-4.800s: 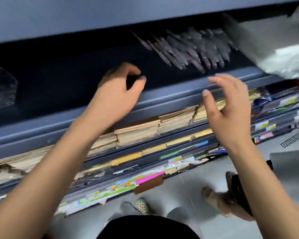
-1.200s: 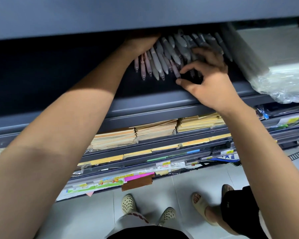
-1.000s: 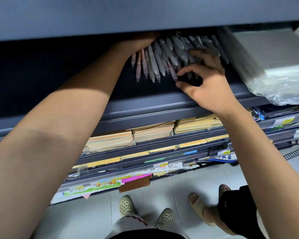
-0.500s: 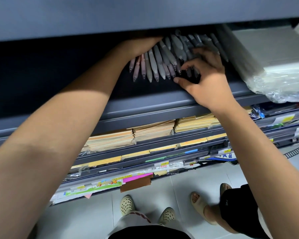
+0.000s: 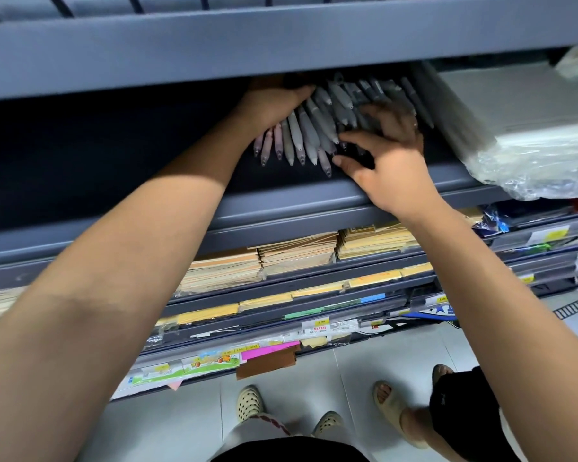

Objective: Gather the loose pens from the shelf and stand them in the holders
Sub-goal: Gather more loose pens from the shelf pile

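From the head camera I see the pens in the upper middle of the frame, lying on the dark shelf under the shelf board above. They form a fanned bunch: mostly grey barrels, with a few pale pink ones at the bunch's left edge, all tapering to narrow tips that point down the frame. Those further right look darker and blurred.

My left hand is curled over the back ends of the bunch at its upper left, gripping them; its fingertips are hidden under the upper board. My right hand lies on the right side of the bunch, fingers spread and resting on the barrels, thumb apart near the lowest tips.

A plastic-wrapped stack sits just right of the pens.
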Tool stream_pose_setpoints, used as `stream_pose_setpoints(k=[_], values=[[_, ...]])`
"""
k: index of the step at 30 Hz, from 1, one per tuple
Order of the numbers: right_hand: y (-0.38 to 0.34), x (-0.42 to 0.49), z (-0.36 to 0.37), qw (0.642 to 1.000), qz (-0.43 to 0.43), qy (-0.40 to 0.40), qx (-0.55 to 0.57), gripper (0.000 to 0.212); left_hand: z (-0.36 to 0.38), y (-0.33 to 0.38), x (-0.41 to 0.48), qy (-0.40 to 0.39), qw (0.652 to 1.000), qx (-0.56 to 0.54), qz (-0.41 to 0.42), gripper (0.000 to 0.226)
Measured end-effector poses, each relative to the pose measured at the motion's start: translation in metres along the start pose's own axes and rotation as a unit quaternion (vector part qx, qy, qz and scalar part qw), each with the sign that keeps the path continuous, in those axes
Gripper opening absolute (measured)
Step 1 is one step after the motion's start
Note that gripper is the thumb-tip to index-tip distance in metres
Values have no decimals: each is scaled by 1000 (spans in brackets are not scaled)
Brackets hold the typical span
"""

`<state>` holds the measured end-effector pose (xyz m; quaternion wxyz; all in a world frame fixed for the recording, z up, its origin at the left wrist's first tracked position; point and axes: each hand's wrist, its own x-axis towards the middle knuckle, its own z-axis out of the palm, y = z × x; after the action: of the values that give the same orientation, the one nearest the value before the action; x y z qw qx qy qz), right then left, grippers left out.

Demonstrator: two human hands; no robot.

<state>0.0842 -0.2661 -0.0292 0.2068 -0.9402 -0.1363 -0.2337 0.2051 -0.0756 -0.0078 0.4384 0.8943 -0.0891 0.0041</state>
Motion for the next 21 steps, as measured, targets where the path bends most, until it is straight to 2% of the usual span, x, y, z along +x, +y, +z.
stream_pose_setpoints(k=[7,12,16,19,21], values=[[-7,-8,-5,999,-28,14,17,48,1,2,-4,19,999,-8,25,47],[-8,-9,-11,998,-52,-22,10,62,0,2,0,-17,1000,12,17,50],[-8,-8,-6,1000,-24,-2,8,62,-1,2,2,-39,999,18,-19,51],[-7,-6,-1,1000,0,13,-2,60,-3,5,6,-47,998,4,31,51],[-6,-4,1,1000,13,21,-7,59,-6,6,9,-62,998,15,29,50]])
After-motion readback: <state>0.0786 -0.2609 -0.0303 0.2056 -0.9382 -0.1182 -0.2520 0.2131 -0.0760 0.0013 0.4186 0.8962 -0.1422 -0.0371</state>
